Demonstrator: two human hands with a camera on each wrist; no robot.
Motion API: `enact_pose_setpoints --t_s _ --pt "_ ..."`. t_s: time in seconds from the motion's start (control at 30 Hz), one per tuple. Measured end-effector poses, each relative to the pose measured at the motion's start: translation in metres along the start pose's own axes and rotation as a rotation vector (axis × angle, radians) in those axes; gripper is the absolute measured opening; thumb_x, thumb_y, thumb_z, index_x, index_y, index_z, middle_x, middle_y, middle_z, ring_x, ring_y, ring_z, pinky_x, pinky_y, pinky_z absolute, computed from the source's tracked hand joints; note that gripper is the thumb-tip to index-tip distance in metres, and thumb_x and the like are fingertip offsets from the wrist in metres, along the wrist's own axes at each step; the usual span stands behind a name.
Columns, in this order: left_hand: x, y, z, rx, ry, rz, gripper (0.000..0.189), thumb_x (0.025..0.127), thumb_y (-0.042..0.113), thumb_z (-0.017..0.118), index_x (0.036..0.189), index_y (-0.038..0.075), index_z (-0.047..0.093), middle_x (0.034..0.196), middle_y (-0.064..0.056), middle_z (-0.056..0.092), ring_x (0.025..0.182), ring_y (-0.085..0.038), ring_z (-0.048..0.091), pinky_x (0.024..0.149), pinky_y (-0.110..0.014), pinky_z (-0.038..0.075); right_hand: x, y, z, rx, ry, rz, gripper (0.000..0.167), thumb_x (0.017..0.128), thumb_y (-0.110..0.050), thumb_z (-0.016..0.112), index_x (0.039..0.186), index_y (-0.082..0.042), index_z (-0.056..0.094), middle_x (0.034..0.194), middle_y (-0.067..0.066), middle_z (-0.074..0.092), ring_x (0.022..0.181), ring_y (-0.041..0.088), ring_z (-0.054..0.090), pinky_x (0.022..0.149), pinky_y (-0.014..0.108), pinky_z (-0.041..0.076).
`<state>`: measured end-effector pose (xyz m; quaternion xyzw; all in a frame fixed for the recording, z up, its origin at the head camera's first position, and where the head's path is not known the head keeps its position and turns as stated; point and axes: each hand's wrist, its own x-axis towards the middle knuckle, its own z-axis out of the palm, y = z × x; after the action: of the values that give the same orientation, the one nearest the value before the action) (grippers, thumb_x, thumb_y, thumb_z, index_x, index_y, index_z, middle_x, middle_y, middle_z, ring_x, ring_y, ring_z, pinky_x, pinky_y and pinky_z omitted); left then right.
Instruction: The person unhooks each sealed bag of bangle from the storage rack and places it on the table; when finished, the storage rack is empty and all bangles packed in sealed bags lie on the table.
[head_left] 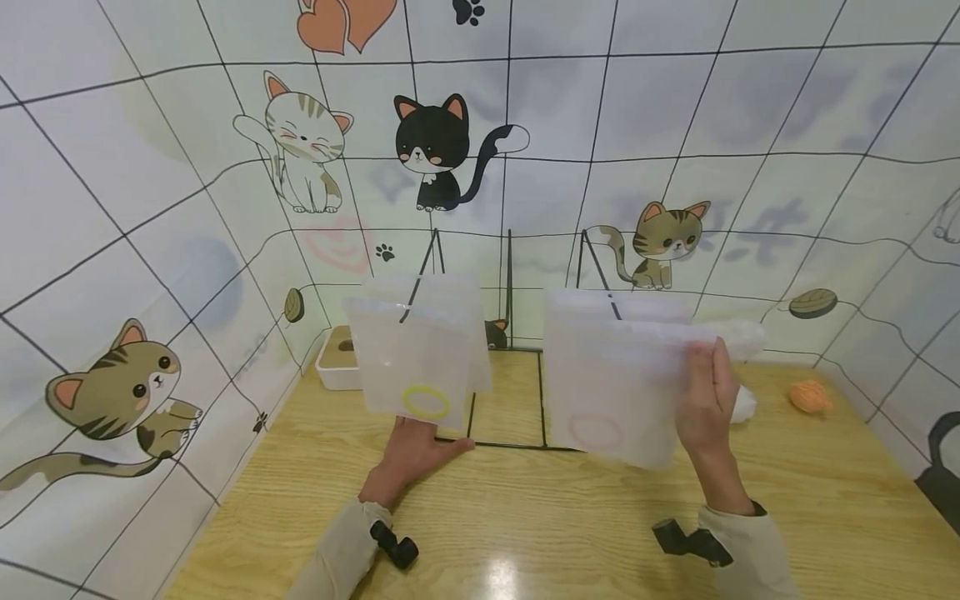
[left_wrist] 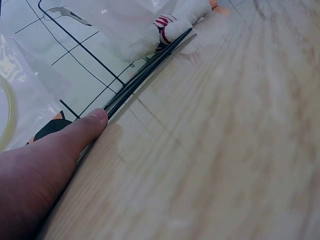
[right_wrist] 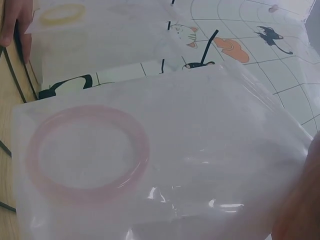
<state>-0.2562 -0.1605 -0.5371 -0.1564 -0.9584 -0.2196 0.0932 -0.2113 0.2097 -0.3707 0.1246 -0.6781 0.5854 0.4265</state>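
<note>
My right hand (head_left: 705,392) pinches the right edge of a translucent plastic bag (head_left: 622,379), its thumb and fingers closed on the plastic. A pink ring (right_wrist: 87,155) shows inside this bag. The bag hangs in front of a right prong of a black wire rack (head_left: 542,392). Low at the rack's left front, my left hand (head_left: 416,454) has its thumb straight, with the tip on the base bar; its other fingers are partly hidden behind a second bag. That second bag (head_left: 397,350) hangs from a left prong and has a yellow ring (head_left: 426,402) in it.
A white container (head_left: 337,358) stands behind the left bag. At the right lie a crumpled orange item (head_left: 810,397) and a white item (head_left: 744,404), partly behind my right hand. Cat-print sheeting (head_left: 555,108) surrounds the wooden table (head_left: 525,508) at the back and sides.
</note>
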Motion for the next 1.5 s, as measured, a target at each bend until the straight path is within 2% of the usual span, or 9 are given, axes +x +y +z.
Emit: enact_pose_setpoints --t_s 0.23,0.7,0.8,0.87,0.93,1.03,1.13,1.4,1.5 --pt "0.000 -0.001 -0.001 0.005 -0.031 -0.014 0.097 0.082 0.080 0.055 0.160 0.037 0.017 0.164 0.000 0.028 0.149 -0.031 0.029 0.119 -0.055 0.022 0.001 0.003 -0.004 -0.018 0.011 -0.008 0.023 0.106 -0.016 0.037 0.087 -0.024 0.047 0.074 -0.011 0.033 0.067 0.007 0.031 0.063 0.021 0.026" --pt "0.003 -0.002 -0.001 -0.005 -0.020 -0.023 0.094 0.081 0.081 0.056 0.157 0.032 0.030 0.156 -0.002 0.044 0.137 -0.031 0.046 0.116 -0.055 0.028 0.002 0.003 -0.007 -0.056 0.098 0.008 0.030 0.104 -0.012 0.035 0.075 -0.007 0.043 0.064 -0.010 0.031 0.056 0.006 0.027 0.056 0.023 0.022" --pt "0.005 -0.001 -0.001 0.007 -0.034 -0.032 0.080 0.081 0.081 0.054 0.124 0.015 0.067 0.114 -0.009 0.071 0.102 -0.030 0.064 0.112 -0.055 0.032 0.002 0.002 -0.011 -0.066 0.121 0.026 0.033 0.104 -0.012 0.036 0.072 -0.004 0.041 0.062 -0.011 0.030 0.054 0.006 0.027 0.053 0.023 0.020" --pt "0.005 -0.001 -0.001 0.011 -0.039 -0.033 0.077 0.082 0.082 0.053 0.110 0.013 0.071 0.082 -0.008 0.071 0.082 -0.028 0.063 0.111 -0.055 0.034 0.001 0.003 -0.016 -0.079 0.125 0.024 0.035 0.103 -0.012 0.036 0.072 0.003 0.038 0.060 -0.011 0.030 0.051 0.005 0.026 0.050 0.024 0.018" --pt "0.004 -0.001 -0.001 0.011 -0.042 -0.036 0.077 0.082 0.081 0.053 0.110 0.012 0.072 0.076 -0.008 0.069 0.079 -0.027 0.063 0.111 -0.055 0.034 0.000 0.004 -0.022 -0.103 0.110 0.020 0.036 0.103 -0.011 0.036 0.073 0.009 0.035 0.058 -0.010 0.029 0.049 0.004 0.025 0.048 0.024 0.017" --pt "-0.001 -0.002 0.000 0.007 -0.041 -0.036 0.091 0.081 0.081 0.055 0.153 0.027 0.041 0.130 -0.007 0.066 0.121 -0.030 0.058 0.115 -0.053 0.029 -0.002 0.007 -0.036 -0.159 0.072 0.073 0.036 0.103 -0.012 0.034 0.073 0.006 0.036 0.060 -0.010 0.030 0.051 0.006 0.027 0.049 0.024 0.019" --pt "-0.004 -0.002 0.003 0.014 -0.042 -0.036 0.095 0.081 0.081 0.055 0.158 0.035 0.024 0.158 -0.002 0.041 0.143 -0.031 0.039 0.117 -0.054 0.026 -0.004 0.009 -0.052 -0.230 0.049 0.179 0.036 0.105 -0.016 0.033 0.072 -0.002 0.038 0.062 -0.009 0.030 0.054 0.009 0.028 0.053 0.025 0.021" --pt "-0.005 -0.003 0.003 -0.033 -0.028 -0.039 0.092 0.082 0.080 0.055 0.157 0.032 0.032 0.156 -0.003 0.043 0.142 -0.034 0.039 0.116 -0.057 0.027 -0.006 0.019 -0.099 -0.448 0.096 0.387 0.032 0.106 -0.025 0.031 0.077 -0.020 0.045 0.074 -0.012 0.034 0.074 0.008 0.033 0.069 0.025 0.023" --pt "-0.001 -0.001 0.001 -0.018 -0.049 -0.055 0.086 0.082 0.083 0.052 0.141 0.021 0.058 0.119 -0.006 0.070 0.120 -0.032 0.057 0.115 -0.056 0.029 -0.008 0.025 -0.118 -0.500 0.099 0.468 0.030 0.106 -0.027 0.032 0.080 -0.033 0.045 0.078 -0.017 0.035 0.080 0.005 0.032 0.073 0.023 0.023"
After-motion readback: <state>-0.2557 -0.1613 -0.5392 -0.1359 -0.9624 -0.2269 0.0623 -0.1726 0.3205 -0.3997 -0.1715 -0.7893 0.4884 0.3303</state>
